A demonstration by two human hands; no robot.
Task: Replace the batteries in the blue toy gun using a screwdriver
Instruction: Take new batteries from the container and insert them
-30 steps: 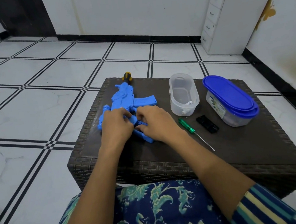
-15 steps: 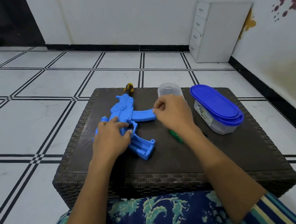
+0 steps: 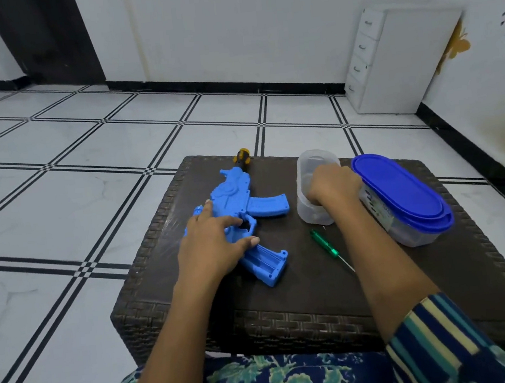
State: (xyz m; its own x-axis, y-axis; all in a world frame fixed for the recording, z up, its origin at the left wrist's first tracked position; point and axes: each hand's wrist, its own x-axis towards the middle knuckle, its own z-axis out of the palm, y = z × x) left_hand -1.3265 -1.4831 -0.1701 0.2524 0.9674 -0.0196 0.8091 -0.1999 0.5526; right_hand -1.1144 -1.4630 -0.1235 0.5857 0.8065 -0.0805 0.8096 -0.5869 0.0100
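The blue toy gun (image 3: pixel 236 193) lies on the dark wicker table (image 3: pixel 318 296), muzzle pointing away from me. Its grip (image 3: pixel 268 264) points toward me with the battery bay uncovered. My left hand (image 3: pixel 213 248) rests flat on the gun's rear body, fingers spread and nearly straight. My right hand (image 3: pixel 333 186) dips into the top of a clear plastic container (image 3: pixel 311 213); its fingertips are hidden inside. The green-handled screwdriver (image 3: pixel 325 243) lies on the table between the gun and my right forearm.
A tub with a blue lid (image 3: pixel 401 197) stands right of the clear container, touching my right hand. A yellow and black piece (image 3: pixel 241 156) sits at the gun's muzzle by the far table edge. A white drawer unit (image 3: pixel 402 60) stands against the wall.
My right hand left the gun's grip and moved right and away, over to the clear container. My left hand stayed on the gun and flattened out. The camera tilted up.
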